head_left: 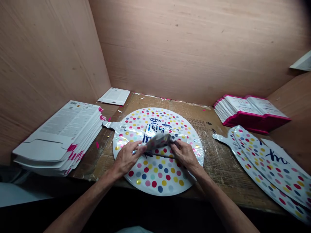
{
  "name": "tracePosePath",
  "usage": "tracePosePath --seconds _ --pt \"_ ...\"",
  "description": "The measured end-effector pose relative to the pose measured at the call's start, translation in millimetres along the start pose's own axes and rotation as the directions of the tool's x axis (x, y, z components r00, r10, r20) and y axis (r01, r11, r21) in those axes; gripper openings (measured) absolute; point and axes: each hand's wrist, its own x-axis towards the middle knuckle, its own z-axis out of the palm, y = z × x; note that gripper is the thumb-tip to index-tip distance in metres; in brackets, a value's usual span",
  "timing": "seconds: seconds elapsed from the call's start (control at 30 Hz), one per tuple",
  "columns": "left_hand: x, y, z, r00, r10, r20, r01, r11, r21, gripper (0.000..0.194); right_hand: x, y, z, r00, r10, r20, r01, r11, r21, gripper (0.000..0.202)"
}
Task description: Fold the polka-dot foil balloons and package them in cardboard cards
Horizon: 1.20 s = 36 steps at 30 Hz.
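The folded dotted piece [159, 141] is near the middle of the surface [216, 165], on top of a round dotted sheet [160, 171]; it looks like thin, glossy film, so it should be very light, limp and rather slippery, quick to crease or spring open, more apt to wrinkle than to break. It is best taken by its folded edges, at two places well apart, with a light pinch and no hard pull. The left hand [127, 157] is closed on its left end, thumb against fingers, and the right hand [186, 155] grips its right end, where the film curls up, dark and blurred. The round sheet beneath lies flat, its narrow neck [108, 125] pointing left; that neck would give a neat hold, while the broad face would probably slide or buckle. To the left is a thick stack of white cards [60, 129], with a smaller white packet [115, 96] beyond it. At the far right stand pink-edged packs [252, 111], and nearer on the right lie more dotted sheets [279, 168], cut off by the picture's edge. The hands and the fold hide part of the blue lettering, glare washes over some of the film, and the fine print on the cards cannot be read.
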Motion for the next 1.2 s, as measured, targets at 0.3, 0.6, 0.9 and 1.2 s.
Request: tracePosePath --seconds 0.3,0.6,0.9,1.2 --pt "31.8 24.0 14.2 0.97 -0.173 -0.171 0.222 0.915 0.336 0.028 20.4 -3.5 10.0 0.99 0.135 -0.042 -0.141 0.942 -0.303 0.043" --pt "55.9 17.9 19.9 0.905 -0.376 -0.199 0.421 0.857 0.296 0.021 7.2 -60.0 33.8 0.884 -0.46 -0.082 0.349 0.766 -0.54 0.042" --pt "28.3 20.3 -19.4 0.959 0.256 -0.118 -0.205 0.921 0.331 0.034 -13.6 -45.1 24.6 0.644 -0.719 0.261 0.752 0.533 -0.388 0.032" --pt "41.5 -0.4 -1.1 0.864 0.384 0.326 -0.461 0.863 0.205 0.042 -25.9 30.3 6.5 0.868 -0.494 -0.051 0.491 0.838 0.238 0.036"
